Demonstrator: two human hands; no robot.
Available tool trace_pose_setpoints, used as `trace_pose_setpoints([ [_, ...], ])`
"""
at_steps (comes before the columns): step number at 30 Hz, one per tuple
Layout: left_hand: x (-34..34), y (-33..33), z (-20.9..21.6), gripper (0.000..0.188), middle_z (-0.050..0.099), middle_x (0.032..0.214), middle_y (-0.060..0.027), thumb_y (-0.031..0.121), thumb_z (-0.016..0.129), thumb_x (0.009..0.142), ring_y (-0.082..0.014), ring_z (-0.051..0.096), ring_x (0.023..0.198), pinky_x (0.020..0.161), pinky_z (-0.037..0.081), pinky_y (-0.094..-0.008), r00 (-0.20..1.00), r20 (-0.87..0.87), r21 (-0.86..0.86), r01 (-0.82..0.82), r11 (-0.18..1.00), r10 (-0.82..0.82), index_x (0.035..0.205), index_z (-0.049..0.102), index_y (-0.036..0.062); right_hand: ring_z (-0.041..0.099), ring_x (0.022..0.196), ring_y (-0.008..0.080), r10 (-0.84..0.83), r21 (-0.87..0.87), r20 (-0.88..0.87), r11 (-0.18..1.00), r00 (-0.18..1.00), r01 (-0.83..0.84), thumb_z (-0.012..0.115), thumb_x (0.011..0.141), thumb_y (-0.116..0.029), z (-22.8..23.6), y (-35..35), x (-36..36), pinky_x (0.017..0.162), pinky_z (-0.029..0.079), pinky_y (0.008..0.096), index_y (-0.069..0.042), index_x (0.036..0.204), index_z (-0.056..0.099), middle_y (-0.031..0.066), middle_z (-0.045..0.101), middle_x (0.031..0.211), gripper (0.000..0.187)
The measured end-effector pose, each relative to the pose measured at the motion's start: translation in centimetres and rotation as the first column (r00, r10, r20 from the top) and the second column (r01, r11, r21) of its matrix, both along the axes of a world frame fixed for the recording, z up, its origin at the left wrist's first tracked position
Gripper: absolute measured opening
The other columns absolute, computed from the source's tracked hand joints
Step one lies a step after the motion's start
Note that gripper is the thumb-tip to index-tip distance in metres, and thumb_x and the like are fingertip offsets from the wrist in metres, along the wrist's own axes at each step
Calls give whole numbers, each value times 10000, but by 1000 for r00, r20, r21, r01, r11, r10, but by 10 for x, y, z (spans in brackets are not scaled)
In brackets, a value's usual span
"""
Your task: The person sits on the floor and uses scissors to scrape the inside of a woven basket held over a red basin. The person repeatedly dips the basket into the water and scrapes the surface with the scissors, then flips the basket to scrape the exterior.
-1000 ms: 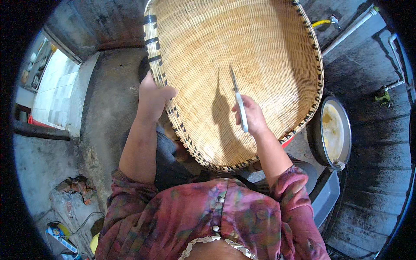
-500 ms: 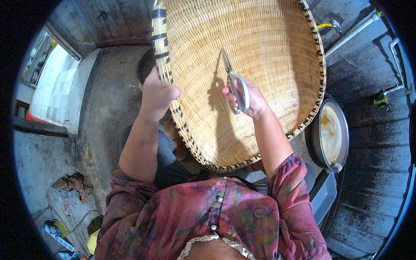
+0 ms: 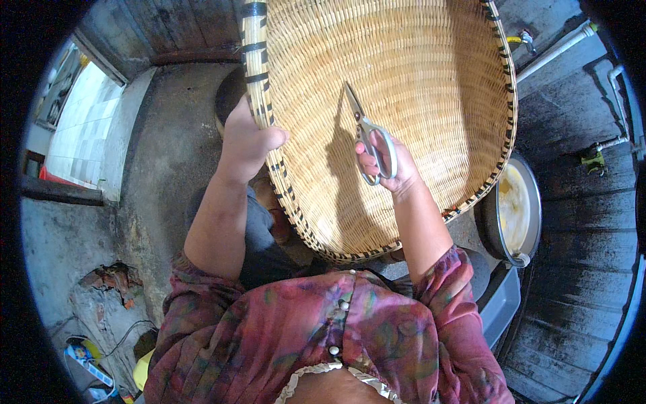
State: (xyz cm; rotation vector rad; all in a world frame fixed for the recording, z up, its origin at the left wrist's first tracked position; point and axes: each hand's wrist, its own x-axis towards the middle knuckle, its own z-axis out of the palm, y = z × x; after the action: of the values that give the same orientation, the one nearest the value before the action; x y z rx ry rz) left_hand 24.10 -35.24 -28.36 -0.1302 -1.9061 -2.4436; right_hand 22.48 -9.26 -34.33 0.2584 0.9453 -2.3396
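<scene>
Change since earlier: scissors (image 3: 369, 138) now sit with my fingers through the loops and the blades aimed toward 11 o'clock; a second ago I had them pinched flat near the middle of the weave, and the basket has shifted slightly right in view.
Left hand: my left hand (image 3: 245, 141) is clenched over the rim of the woven bamboo basket (image 3: 417, 81) at its 9 o'clock edge, thumb inside and fingers behind, so the big tray stays tipped up facing me.
Right hand: my right hand (image 3: 390, 168) is closed through the grey handles of the scissors, held over the inner weave just below centre; the blades look shut or nearly so.
Basket: wide, shallow, pale straw colour with dark binding bands on the rim; it fills the upper middle of the view, its lower edge near my lap at 6 o'clock. Tilted like this, the inside is open to the blades.
Shadow: a dark shadow of hand and scissors falls on the weave just left of them.
Around: a round metal basin (image 3: 515, 209) with yellowish contents stands at 3 o'clock, just beside the basket's rim; grey concrete floor (image 3: 168, 155) lies at 9 o'clock.
</scene>
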Motion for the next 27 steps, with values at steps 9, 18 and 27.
trace_pose_setpoints([
  [9,2,-3,3,530,579,1011,-86,-68,548,611,-155,573,891,792,458,-267,1000,1,-13,-2,1000,2,1132,450,-68,459,500,151,4,-47,61,999,998,-1,530,875,-175,-19,6,19,373,360,237,-82,1037,462,131,555,747,199],
  [18,5,-4,6,520,582,1002,-85,-55,545,610,-162,576,887,799,456,-267,1000,-30,-101,-13,995,10,1122,454,-70,479,493,152,69,-40,104,997,992,-66,547,876,-182,-23,-6,35,373,374,233,-68,1040,479,132,576,758,211],
  [27,6,-4,7,487,589,991,-85,-42,559,615,-160,579,869,794,456,-273,999,-48,-68,-25,997,22,1094,473,-60,475,483,157,46,16,75,999,996,-47,514,887,-173,-2,-18,26,358,357,245,-75,973,454,128,563,718,144],
])
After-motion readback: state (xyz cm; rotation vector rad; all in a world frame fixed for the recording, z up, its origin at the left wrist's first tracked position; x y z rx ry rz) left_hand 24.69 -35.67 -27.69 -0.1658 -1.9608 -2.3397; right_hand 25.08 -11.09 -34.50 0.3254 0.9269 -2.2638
